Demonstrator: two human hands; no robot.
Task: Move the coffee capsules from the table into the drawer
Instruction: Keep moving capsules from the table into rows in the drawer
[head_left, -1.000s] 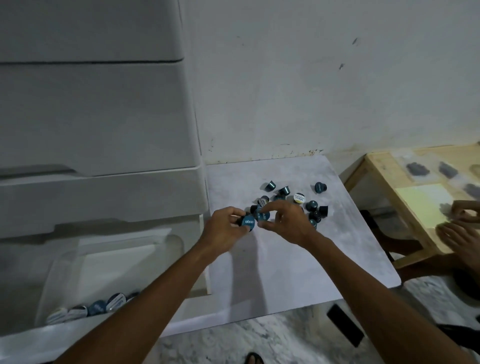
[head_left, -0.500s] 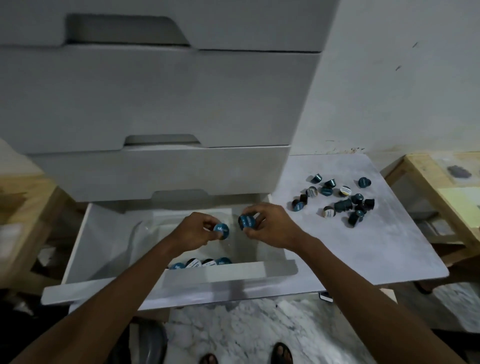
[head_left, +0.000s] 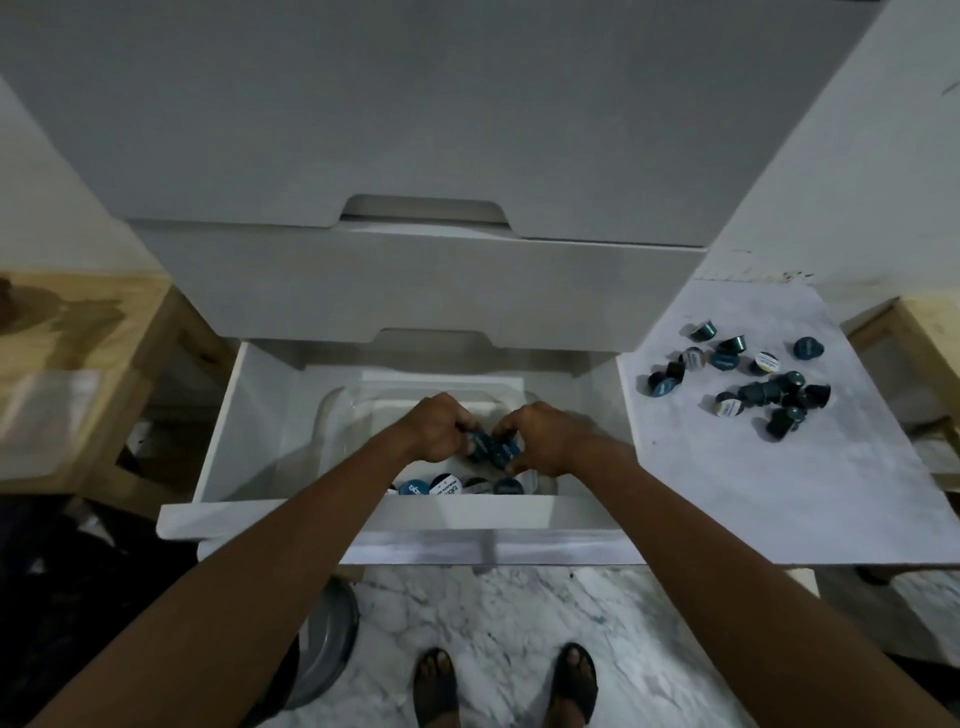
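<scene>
Both hands hold capsules inside the open drawer (head_left: 363, 512).
The left hand (head_left: 436, 428) pinches a blue capsule (head_left: 480, 442), and the right hand (head_left: 545, 441) pinches a second capsule (head_left: 505, 451) beside it. Stored capsules (head_left: 447, 486) line the drawer's front edge; loose capsules (head_left: 753, 387) lie toward the table's (head_left: 779, 493) back edge.

Person: two bare forearms (head_left: 291, 561) running to the frame edge; left hand (head_left: 434, 428); right hand (head_left: 550, 441); two feet in dark open-toed strap sandals (head_left: 436, 693).

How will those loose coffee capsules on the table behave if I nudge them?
Probably light: the left hand and right hand each pinch a capsule. Likely to roll: the capsules on the table are small tapered cups, several lying sideways.
</scene>
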